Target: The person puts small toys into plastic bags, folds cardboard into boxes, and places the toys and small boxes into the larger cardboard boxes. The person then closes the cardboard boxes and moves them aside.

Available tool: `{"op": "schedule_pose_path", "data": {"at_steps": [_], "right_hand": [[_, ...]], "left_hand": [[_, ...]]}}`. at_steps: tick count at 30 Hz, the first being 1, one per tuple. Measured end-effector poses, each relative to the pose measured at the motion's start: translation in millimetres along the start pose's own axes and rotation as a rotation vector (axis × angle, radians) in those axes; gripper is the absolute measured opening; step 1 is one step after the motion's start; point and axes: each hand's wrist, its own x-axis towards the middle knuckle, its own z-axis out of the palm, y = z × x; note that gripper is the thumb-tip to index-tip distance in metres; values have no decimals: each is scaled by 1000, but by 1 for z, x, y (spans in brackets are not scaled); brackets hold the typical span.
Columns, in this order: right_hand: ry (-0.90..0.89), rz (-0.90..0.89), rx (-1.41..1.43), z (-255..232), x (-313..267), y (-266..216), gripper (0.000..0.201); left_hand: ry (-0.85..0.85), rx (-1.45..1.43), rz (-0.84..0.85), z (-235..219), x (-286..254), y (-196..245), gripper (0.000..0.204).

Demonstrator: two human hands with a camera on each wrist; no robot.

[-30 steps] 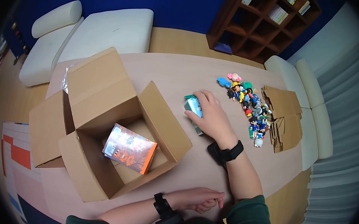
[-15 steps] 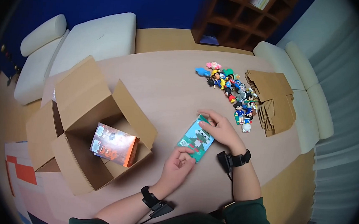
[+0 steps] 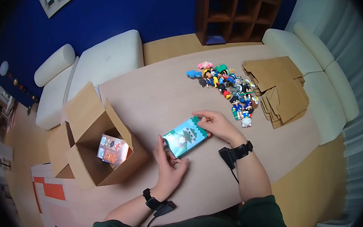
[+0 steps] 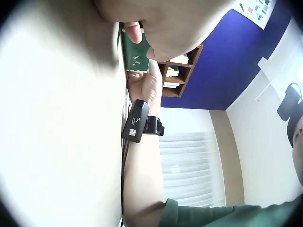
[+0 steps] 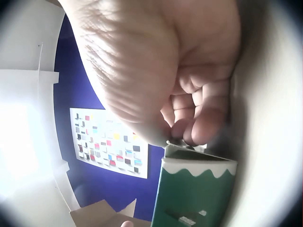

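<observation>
A small green and light-blue box (image 3: 184, 137) with a pixel-style picture lies at the middle of the table. My right hand (image 3: 221, 127) pinches its far right end, thumb on the top face and other fingers curled at the end. In the right wrist view, the white-edged end of the green box (image 5: 196, 189) has a narrow gap under a raised edge, with fingertips right at it. My left hand (image 3: 168, 172) is at the box's near left end, fingers relaxed along that edge and thumb spread apart from them.
An open cardboard carton (image 3: 119, 170) stands on the left with an orange and white box (image 3: 112, 150) inside. Several toy figures (image 3: 236, 90) lie piled at the far right, beside flattened cardboard (image 3: 279, 85). White seats (image 3: 102, 58) line the table's far side.
My left hand has come from near the body up to the box. The box, first upright under my right hand, now shows its broad picture face, turned further sideways. The head view has shifted.
</observation>
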Motion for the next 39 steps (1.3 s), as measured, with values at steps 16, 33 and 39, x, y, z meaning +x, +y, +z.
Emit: {"op": "schedule_pose_path", "data": {"at_steps": [16,33,39], "right_hand": [[43,-165,75,-5,1,14,34],[90,-114,416,-10,-4,6,32],[115,-109,400,-9,-2,7,31]], "left_hand": [[-42,279,-64,5,8,15,83],[410,238,326,-134,-50,142,82],[340,750,24,-175,-8,169,62]]}}
